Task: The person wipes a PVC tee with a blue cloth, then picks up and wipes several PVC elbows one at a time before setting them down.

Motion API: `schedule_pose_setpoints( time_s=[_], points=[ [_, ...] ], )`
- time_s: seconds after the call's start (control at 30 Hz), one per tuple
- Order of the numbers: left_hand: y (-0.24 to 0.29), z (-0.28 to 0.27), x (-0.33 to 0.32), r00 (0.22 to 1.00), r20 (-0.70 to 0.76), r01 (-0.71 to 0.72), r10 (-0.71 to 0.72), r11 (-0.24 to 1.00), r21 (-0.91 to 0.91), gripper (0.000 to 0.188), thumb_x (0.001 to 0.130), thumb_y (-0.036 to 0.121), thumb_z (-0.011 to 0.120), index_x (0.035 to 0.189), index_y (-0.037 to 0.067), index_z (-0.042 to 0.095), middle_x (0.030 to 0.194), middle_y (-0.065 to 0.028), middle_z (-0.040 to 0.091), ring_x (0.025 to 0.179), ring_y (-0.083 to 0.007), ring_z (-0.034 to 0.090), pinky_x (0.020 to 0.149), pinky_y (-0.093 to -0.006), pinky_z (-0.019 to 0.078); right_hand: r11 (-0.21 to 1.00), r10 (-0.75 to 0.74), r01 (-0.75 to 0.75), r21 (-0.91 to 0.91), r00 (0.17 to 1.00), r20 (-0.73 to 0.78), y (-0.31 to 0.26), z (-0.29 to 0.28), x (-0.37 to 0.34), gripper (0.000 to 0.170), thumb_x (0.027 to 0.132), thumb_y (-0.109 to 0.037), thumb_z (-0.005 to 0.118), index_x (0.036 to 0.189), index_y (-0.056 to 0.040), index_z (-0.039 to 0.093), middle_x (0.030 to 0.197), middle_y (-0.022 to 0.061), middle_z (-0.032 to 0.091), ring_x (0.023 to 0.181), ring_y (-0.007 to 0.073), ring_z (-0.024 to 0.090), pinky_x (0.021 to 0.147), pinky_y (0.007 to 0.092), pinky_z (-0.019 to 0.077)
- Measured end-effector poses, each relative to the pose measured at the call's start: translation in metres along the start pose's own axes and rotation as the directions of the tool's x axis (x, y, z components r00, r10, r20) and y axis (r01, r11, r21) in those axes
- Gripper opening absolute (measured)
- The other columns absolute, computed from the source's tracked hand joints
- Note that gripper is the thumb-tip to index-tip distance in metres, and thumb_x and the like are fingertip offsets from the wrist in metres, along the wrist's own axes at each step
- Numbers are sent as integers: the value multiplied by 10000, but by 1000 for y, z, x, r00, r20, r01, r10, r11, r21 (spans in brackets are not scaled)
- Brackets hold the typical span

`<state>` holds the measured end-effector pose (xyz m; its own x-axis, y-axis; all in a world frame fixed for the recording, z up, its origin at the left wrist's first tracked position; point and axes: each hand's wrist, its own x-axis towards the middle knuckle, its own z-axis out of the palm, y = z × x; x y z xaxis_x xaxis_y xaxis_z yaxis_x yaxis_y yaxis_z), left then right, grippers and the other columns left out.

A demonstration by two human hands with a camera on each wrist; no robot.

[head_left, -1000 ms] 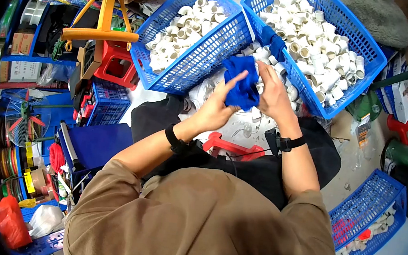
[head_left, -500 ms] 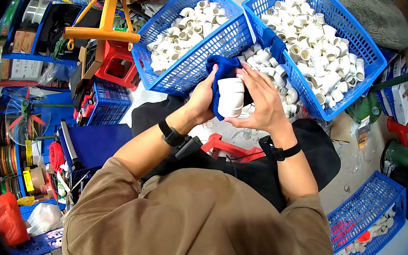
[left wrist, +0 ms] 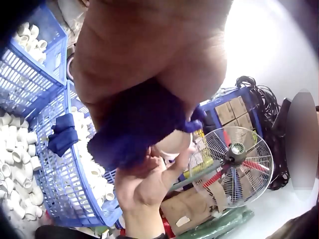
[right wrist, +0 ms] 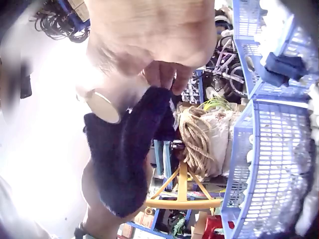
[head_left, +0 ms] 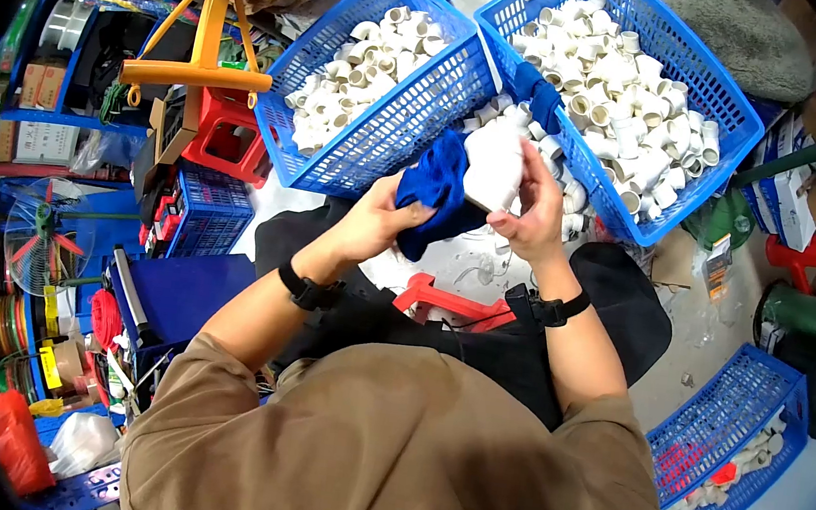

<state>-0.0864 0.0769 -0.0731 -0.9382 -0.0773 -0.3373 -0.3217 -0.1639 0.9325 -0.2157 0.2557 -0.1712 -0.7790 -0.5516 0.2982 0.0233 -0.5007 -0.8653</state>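
Observation:
In the head view my left hand (head_left: 376,223) grips a bunched blue cloth (head_left: 432,197) by its near side. My right hand (head_left: 538,215) holds a white plastic pipe elbow (head_left: 492,164), fingers along its right side and thumb low near its end. Cloth and elbow meet side by side over the floor between my knees. From the left wrist, the pale round mouth of the elbow (left wrist: 174,144) shows beyond the dark cloth (left wrist: 139,119). The right wrist view has the elbow's open end (right wrist: 103,106) beside the cloth (right wrist: 124,154), which hides part of the fitting.
Two blue crates (head_left: 393,117) (head_left: 598,181) of white fittings stand ahead, with loose fittings (head_left: 577,189) between them. Another blue cloth (head_left: 537,93) hangs over the right crate's edge. A red stool (head_left: 453,303) is between my legs; a wire fan (head_left: 48,234) stands left.
The cloth first covered the elbow between both hands. Then the elbow showed, upright against the cloth; now it is farther up and right in my right hand, with the cloth in my left.

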Motion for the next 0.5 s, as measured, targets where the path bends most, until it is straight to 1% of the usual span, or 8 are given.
schedule_pose_setpoints(
  time_s=[0.07, 0.1, 0.13, 0.17, 0.2, 0.23, 0.33, 0.5],
  points=[
    [4, -12, -7, 981, 163, 101, -101, 995, 8, 374, 970, 175, 648, 1299, 36, 539, 1094, 15, 629, 987, -71, 580, 879, -263, 481, 994, 3, 4, 108, 998, -62, -7, -2, 5, 1249, 638, -557, 902, 1463, 139, 274, 1365, 247, 538, 1259, 288, 555, 1065, 374, 436],
    [0, -8, -8, 982, 163, 98, -97, 995, 6, 374, 970, 175, 648, 1299, 36, 539, 1094, 15, 629, 987, -71, 580, 879, -263, 481, 993, -42, 45, 105, 999, -30, -7, -5, 6, 1223, 642, -536, 908, 1457, 136, 293, 1361, 247, 547, 1262, 288, 555, 1070, 379, 433],
    [-2, 4, -8, 997, 55, 57, -52, 994, -94, 414, 961, 202, 667, 1314, 37, 527, 1118, 9, 622, 1008, -76, 575, 893, -272, 480, 991, -86, 85, 106, 996, 5, -7, -9, 6, 1197, 646, -515, 914, 1451, 133, 312, 1356, 247, 555, 1266, 288, 556, 1074, 383, 431],
    [-4, 9, -9, 998, -61, 5, -17, 982, -189, 455, 952, 228, 686, 1328, 39, 515, 1141, 3, 615, 1030, -81, 570, 907, -281, 478, 979, -168, 181, -91, 977, 134, -8, -15, 9, 1165, 635, -472, 928, 1448, 117, 337, 1353, 237, 567, 1273, 290, 556, 1081, 388, 426],
    [-11, 2, -5, 1000, 3, 7, -6, 968, -252, 513, 938, 270, 709, 1347, 43, 499, 1180, -13, 604, 1062, -98, 566, 927, -301, 477, 918, -219, 293, -267, 937, 274, -9, -19, 12, 1135, 625, -429, 941, 1445, 100, 362, 1350, 228, 579, 1279, 292, 556, 1087, 394, 422],
    [-12, 1, -3, 999, -33, 5, -13, 973, -232, 522, 933, 278, 716, 1347, 45, 499, 1175, -14, 607, 1058, -103, 572, 924, -301, 479, 893, -260, 370, -258, 889, 376, -32, -3, 22, 1100, 593, -356, 951, 1446, 62, 397, 1343, 212, 595, 1288, 314, 556, 1089, 399, 420],
    [-9, 7, 6, 995, -75, 34, -59, 953, -302, 558, 907, 242, 748, 1362, 45, 490, 1174, -20, 616, 1051, -122, 596, 924, -303, 500, 802, -344, 489, -344, 848, 402, -26, 3, 22, 1097, 609, -312, 941, 1491, -8, 362, 1358, 226, 581, 1269, 373, 563, 1078, 426, 439],
    [1, 9, 11, 998, -41, 29, -42, 961, -276, 552, 905, 208, 743, 1374, 78, 482, 1172, -31, 628, 1049, -148, 622, 908, -328, 532, 802, -320, 470, -369, 859, 399, -24, 5, 19, 1121, 607, -307, 942, 1523, -80, 339, 1361, 223, 579, 1239, 380, 583, 1069, 427, 451]
  ],
)
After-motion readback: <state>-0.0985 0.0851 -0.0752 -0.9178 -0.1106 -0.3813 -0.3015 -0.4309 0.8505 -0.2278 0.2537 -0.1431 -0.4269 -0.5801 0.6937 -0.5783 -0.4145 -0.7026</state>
